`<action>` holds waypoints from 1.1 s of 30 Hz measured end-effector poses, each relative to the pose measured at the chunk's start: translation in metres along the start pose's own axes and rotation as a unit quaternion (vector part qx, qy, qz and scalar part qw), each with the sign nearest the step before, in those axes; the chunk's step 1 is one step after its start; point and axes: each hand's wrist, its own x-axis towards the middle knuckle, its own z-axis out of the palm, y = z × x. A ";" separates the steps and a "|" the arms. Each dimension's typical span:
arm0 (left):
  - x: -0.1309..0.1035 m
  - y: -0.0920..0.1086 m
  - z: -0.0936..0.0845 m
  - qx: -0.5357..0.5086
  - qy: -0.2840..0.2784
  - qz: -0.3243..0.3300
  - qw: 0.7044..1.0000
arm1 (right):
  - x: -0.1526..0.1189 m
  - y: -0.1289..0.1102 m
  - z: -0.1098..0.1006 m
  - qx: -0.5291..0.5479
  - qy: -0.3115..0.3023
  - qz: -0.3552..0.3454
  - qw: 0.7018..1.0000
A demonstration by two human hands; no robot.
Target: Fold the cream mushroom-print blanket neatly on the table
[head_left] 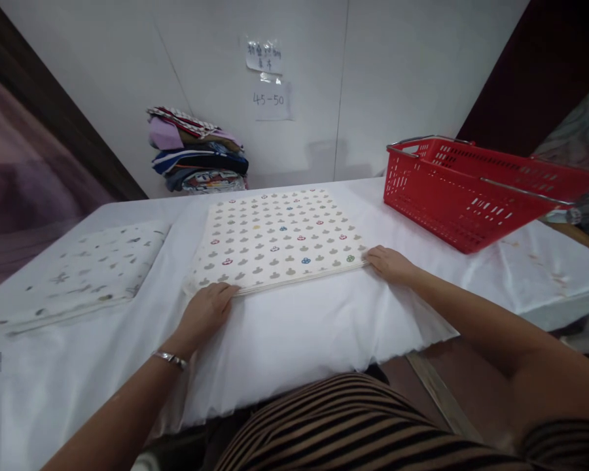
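A cream folded cloth (279,239) printed with small mushroom-like shapes in grey, red, blue and green lies flat in front of me on the white-covered table. My left hand (213,307) is closed on its near left corner, fingers over the top edge. At the near right corner my right hand (391,265) grips the same cloth, fingers curled over it; both thumbs are mostly hidden. Several layers show along the near edge. To the left, apart from my hands, lies another folded white cloth (93,268) with scattered dark and green prints.
A red plastic basket (436,196) with metal handles stands at the back right. Folded fabrics (199,154) are piled at the back left against the white wall (397,65). Paper notes (269,101) hang on the wall. The table cover (314,340) drapes over the near edge.
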 end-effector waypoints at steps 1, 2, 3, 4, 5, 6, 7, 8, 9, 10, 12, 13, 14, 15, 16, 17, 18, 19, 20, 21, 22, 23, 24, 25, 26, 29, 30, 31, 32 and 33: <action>0.003 0.005 0.000 -0.002 0.008 0.004 1.000 | -0.001 -0.002 -0.001 -0.005 -0.003 0.005 1.000; 0.006 0.011 0.001 -0.007 0.018 0.008 1.000 | -0.001 -0.004 -0.002 -0.010 -0.005 0.011 1.000; 0.011 0.018 0.001 -0.015 0.029 0.014 0.999 | -0.002 -0.007 -0.004 -0.016 -0.004 0.020 1.000; 0.017 0.027 0.002 -0.027 0.036 0.022 0.999 | -0.002 -0.010 -0.006 -0.020 0.000 0.030 0.999; 0.025 0.037 0.003 -0.043 0.040 0.032 0.998 | -0.002 -0.015 -0.007 -0.022 0.007 0.038 0.999; 0.033 0.048 0.004 -0.062 0.040 0.044 0.996 | -0.001 -0.019 -0.009 -0.020 0.018 0.043 0.999; 0.042 0.059 0.004 -0.083 0.038 0.057 0.994 | 0.000 -0.024 -0.009 -0.013 0.031 0.045 0.998; 0.051 0.071 0.005 -0.105 0.036 0.070 0.991 | 0.002 -0.029 -0.010 0.001 0.045 0.043 0.998; 0.061 0.082 0.006 -0.124 0.034 0.080 0.988 | 0.005 -0.035 -0.010 0.019 0.059 0.038 0.997; 0.069 0.092 0.007 -0.142 0.033 0.085 0.986 | 0.009 -0.040 -0.009 0.040 0.071 0.033 0.996; 0.085 0.108 0.009 -0.165 0.033 0.085 0.982 | 0.017 -0.049 -0.007 0.082 0.093 0.026 0.992; 0.091 0.114 0.010 -0.172 0.033 0.081 0.981 | 0.021 -0.052 -0.006 0.097 0.100 0.025 0.990; 0.096 0.118 0.011 -0.176 0.031 0.076 0.981 | 0.025 -0.055 -0.005 0.109 0.105 0.024 0.988; 0.100 0.121 0.013 -0.178 0.030 0.071 0.981 | 0.028 -0.057 -0.003 0.117 0.107 0.025 0.987; 0.104 0.123 0.014 -0.179 0.028 0.066 0.981 | 0.032 -0.059 -0.002 0.122 0.108 0.026 0.986; 0.106 0.124 0.016 -0.180 0.024 0.061 0.981 | 0.035 -0.060 -0.001 0.127 0.108 0.027 0.986; 0.108 0.125 0.017 -0.181 0.021 0.055 0.982 | 0.037 -0.060 0.000 0.130 0.107 0.027 0.985; 0.109 0.125 0.018 -0.181 0.019 0.051 0.982 | 0.039 -0.060 0.001 0.133 0.107 0.027 0.985; 0.109 0.125 0.018 -0.179 0.017 0.047 0.983 | 0.040 -0.059 0.002 0.136 0.106 0.026 0.985; 0.110 0.125 0.019 -0.176 0.016 0.045 0.983 | 0.042 -0.059 0.003 0.138 0.105 0.025 0.985; 0.110 0.125 0.019 -0.173 0.015 0.044 0.984 | 0.043 -0.058 0.004 0.141 0.104 0.025 0.984; 0.111 0.126 0.019 -0.169 0.014 0.044 0.984 | 0.043 -0.058 0.005 0.145 0.103 0.025 0.984; 0.111 0.126 0.019 -0.168 0.014 0.044 0.985 | 0.044 -0.057 0.005 0.151 0.102 0.027 0.983; 0.112 0.126 0.019 -0.169 0.013 0.044 0.985 | 0.044 -0.057 0.006 0.159 0.101 0.029 0.982; 0.112 0.126 0.019 -0.171 0.013 0.043 0.984 | 0.045 -0.056 0.006 0.168 0.100 0.030 0.980; 0.114 0.126 0.019 -0.175 0.015 0.036 0.984 | 0.045 -0.053 0.006 0.195 0.093 0.024 0.976; 0.114 0.126 0.019 -0.174 0.015 0.034 0.984 | 0.046 -0.052 0.006 0.204 0.089 0.024 0.975; 0.115 0.126 0.020 -0.172 0.016 0.033 0.984 | 0.046 -0.050 0.006 0.214 0.084 0.026 0.973; 0.115 0.126 0.020 -0.170 0.016 0.031 0.985 | 0.047 -0.049 0.006 0.222 0.077 0.033 0.971; 0.115 0.127 0.021 -0.169 0.017 0.029 0.985 | 0.048 -0.047 0.005 0.231 0.068 0.042 0.970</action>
